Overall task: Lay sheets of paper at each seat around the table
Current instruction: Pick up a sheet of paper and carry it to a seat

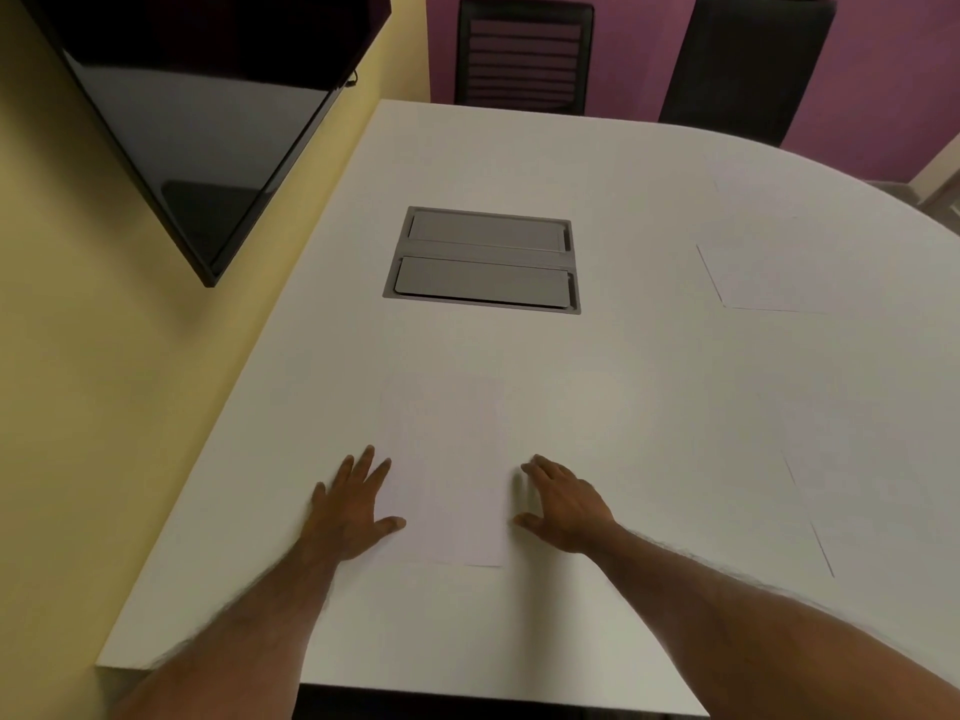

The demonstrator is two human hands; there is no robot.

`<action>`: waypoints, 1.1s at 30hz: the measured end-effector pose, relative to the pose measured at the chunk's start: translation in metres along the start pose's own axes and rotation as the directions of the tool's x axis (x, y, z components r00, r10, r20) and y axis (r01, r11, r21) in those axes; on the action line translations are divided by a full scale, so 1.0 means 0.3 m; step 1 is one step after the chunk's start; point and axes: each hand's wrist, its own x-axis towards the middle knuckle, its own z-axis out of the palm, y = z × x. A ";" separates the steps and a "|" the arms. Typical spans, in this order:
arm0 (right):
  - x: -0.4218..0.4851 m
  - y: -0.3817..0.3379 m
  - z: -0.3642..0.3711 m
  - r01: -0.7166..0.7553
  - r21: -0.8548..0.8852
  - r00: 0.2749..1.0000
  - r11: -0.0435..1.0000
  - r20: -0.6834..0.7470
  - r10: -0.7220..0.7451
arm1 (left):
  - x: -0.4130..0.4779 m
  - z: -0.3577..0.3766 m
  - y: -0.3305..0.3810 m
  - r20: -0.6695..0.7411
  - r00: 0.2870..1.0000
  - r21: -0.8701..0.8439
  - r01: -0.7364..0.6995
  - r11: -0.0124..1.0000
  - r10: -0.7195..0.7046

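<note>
Both hands lie open and flat, the left hand on the left edge of the sheet near the table's front edge, the right hand just beside it, so any sideways drag could slide the light paper crooked.

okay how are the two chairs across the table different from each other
The left chair has a slatted back you can see through; the right chair has a solid dark back. The left chair faces the table squarely, while the right one stands tilted. Both are black and stand against the purple wall.
</note>
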 end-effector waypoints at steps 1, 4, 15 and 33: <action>-0.005 0.004 -0.005 0.000 -0.003 1.000 1.000 -0.001 0.000 | -0.006 -0.004 0.001 -0.005 1.000 -0.005 0.003 1.000 -0.003; -0.025 0.018 -0.026 -0.002 -0.015 1.000 1.000 -0.013 0.002 | -0.028 -0.021 0.008 -0.026 1.000 0.018 0.012 1.000 -0.012; -0.181 0.126 -0.202 0.021 -0.045 0.994 0.999 -0.108 -0.026 | -0.157 -0.167 0.169 -0.106 0.994 0.130 -0.011 0.991 0.025; -0.642 0.657 -0.419 -0.006 -0.297 0.937 0.955 -0.334 -0.098 | -0.525 -0.184 0.614 -0.347 0.933 0.339 0.031 0.940 0.094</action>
